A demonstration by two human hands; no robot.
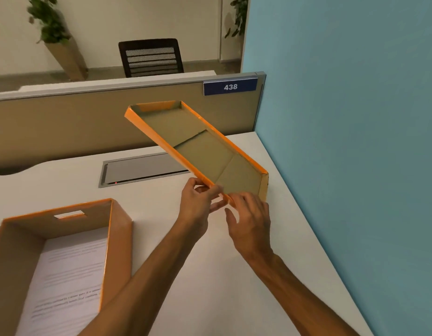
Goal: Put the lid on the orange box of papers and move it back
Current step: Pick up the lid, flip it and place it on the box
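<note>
The orange lid point(198, 144) is tilted up above the desk, its brown cardboard inside facing me and its far end raised toward the partition. My left hand point(198, 202) pinches the lid's near left edge. My right hand point(249, 221) touches the near corner of the lid, fingers partly spread. The open orange box point(118, 238) stands at the lower left of the desk, with a stack of printed papers point(67, 280) inside and a handle slot in its far wall.
A white desk point(210, 275) carries the box. A grey cable hatch point(139, 169) is set into the desk behind the hands. A tan partition point(88, 122) with a blue "438" sign point(230, 86) bounds the back; a teal wall point(355, 141) runs along the right.
</note>
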